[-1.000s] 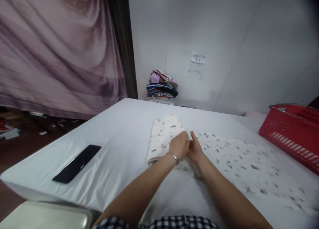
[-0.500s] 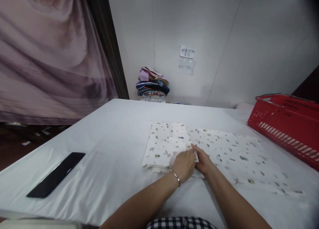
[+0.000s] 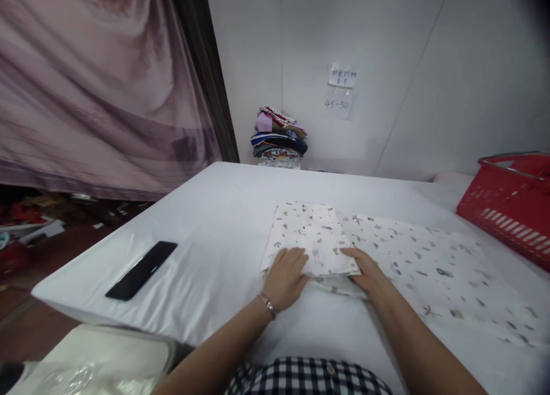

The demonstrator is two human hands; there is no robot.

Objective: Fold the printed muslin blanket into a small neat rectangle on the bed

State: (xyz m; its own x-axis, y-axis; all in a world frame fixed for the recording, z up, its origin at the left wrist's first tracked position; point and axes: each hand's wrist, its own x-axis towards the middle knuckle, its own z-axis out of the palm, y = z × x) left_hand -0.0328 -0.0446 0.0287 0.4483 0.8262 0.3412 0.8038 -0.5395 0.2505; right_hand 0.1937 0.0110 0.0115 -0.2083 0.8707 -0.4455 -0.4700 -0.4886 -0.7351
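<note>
The left hand [image 3: 285, 278] is laid, fingers extended and ungripping, on the near edge of the printed white cloth [image 3: 311, 229], whose folded near-right corner is pinched by the right hand [image 3: 364, 270], thumb uppermost. The cloth is spread rightward across the white table [image 3: 206, 211]. A black slab [image 3: 141, 270] is seen at left, a red basket [image 3: 511, 206] at right; stacked fabrics [image 3: 279, 141] are visible beyond.

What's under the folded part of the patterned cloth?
A lower layer of the patterned cloth peeks out at the near edge, above the white table; anything else is covered.
</note>
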